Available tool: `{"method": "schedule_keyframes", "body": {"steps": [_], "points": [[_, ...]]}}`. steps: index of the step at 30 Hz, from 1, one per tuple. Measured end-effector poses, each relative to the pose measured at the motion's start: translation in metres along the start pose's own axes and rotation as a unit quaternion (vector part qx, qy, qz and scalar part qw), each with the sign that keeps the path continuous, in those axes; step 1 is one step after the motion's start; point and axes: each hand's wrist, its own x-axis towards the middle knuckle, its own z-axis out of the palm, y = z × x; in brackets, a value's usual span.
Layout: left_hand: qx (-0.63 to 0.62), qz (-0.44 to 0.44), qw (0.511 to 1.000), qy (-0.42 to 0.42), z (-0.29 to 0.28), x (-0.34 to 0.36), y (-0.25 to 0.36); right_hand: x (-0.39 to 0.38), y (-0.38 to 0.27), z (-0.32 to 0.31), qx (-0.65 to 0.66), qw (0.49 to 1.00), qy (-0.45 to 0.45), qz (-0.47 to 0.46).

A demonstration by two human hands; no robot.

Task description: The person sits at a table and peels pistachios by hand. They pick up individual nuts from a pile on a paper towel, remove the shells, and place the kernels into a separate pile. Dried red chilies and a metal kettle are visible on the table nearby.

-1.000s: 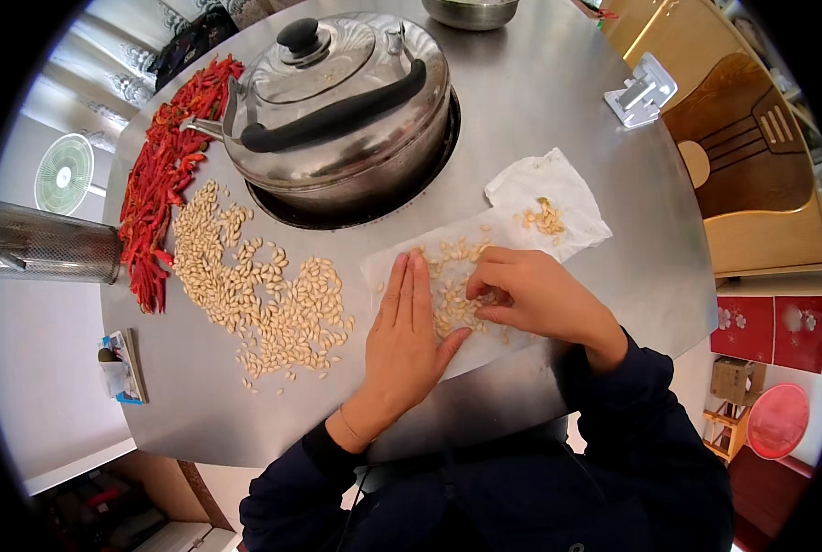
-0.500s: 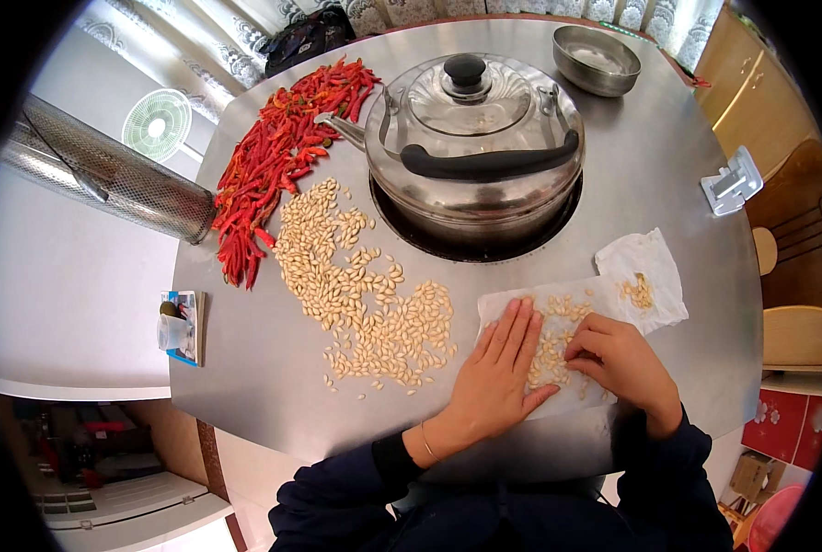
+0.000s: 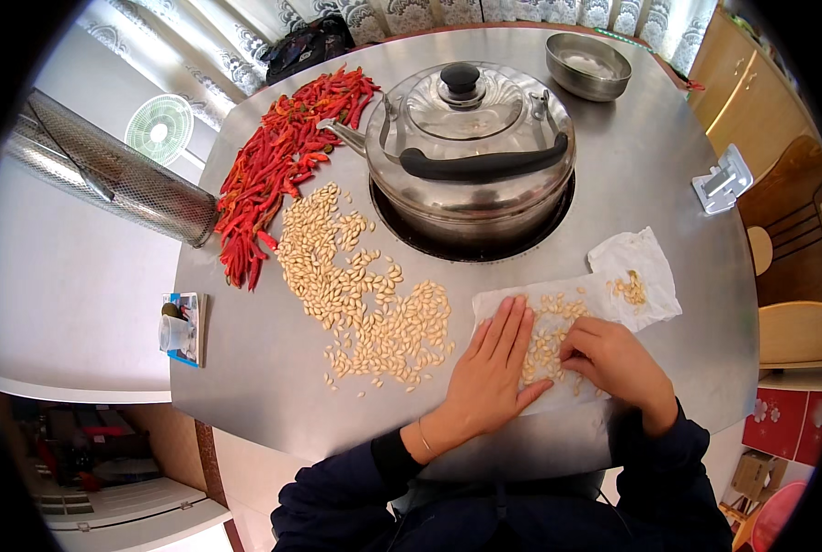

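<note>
My left hand (image 3: 487, 373) lies flat on the left part of a white paper towel (image 3: 598, 296), fingers stretched out and pointing away from me. Scattered over the towel are pale seeds (image 3: 545, 342) that look like pumpkin seeds. At their right edge my right hand (image 3: 618, 363) is bent over the towel, thumb and fingertips pinched together among the seeds. Whatever sits in that pinch is too small and covered to make out. Just beyond, a crumpled white tissue (image 3: 655, 253) carries a small heap of yellowish bits (image 3: 631, 289).
Left of my hands spreads a large pile of pale seeds (image 3: 383, 336) on the metal table (image 3: 264, 368). Red chili peppers (image 3: 282, 152) lie behind it. A steel kettle (image 3: 475, 198) stands mid-table, a steel bowl (image 3: 613, 83) at the far right. A clear plastic holder (image 3: 724, 179) is near the right edge.
The whole view has shifted slightly. Both hands keep nearly the same place and pose on the paper towel, the left still flat and the right still pinching.
</note>
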Motion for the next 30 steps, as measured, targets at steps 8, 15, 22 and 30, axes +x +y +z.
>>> {"method": "schedule_keyframes", "body": {"steps": [8,15,22,30], "points": [[-0.001,0.001,1.000,-0.001,-0.001,-0.001,-0.001,0.000,0.002,-0.004,0.009,0.999,0.032,0.016],[-0.068,0.006,0.997,0.045,-0.003,0.002,-0.002,0.004,-0.010,0.003,0.129,0.988,0.083,0.015],[-0.533,-0.140,0.834,0.029,-0.010,-0.004,-0.003,0.007,-0.020,0.024,0.097,0.973,0.190,-0.092],[-0.714,-0.176,0.669,-0.103,-0.007,-0.004,-0.007,0.008,-0.023,0.034,0.050,0.967,0.195,-0.154]]}}
